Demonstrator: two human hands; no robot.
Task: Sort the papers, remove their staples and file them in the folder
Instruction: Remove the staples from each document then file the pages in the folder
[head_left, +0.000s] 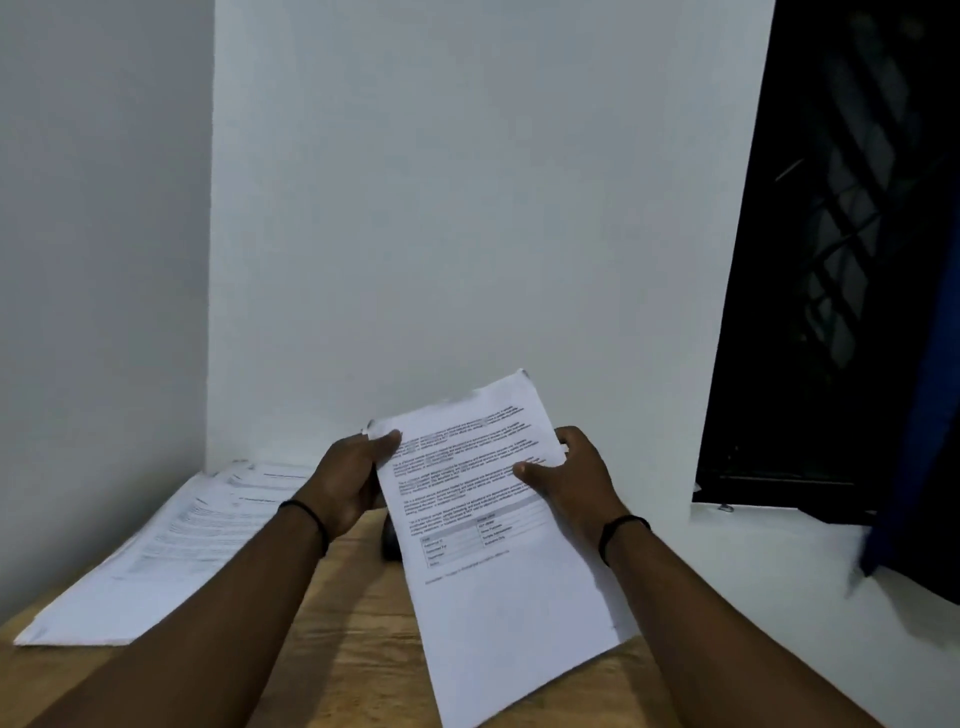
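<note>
A printed set of papers (498, 561), text and a small table on its top page, is lifted above the wooden table (353, 634). My left hand (348, 483) pinches its upper left corner, thumb on top. My right hand (566, 478) grips its right edge, thumb pressed on the page. On the left of the table, a stack of more printed papers (171, 545) lies fanned out. A small dark object (389, 540) sits on the table, partly hidden under the held papers; I cannot tell what it is. No folder is in view.
White walls (467, 208) meet in a corner behind the table. A dark window with a grille (831, 260) is at the right above a white sill (779, 561), with blue cloth (914, 467) hanging at its edge.
</note>
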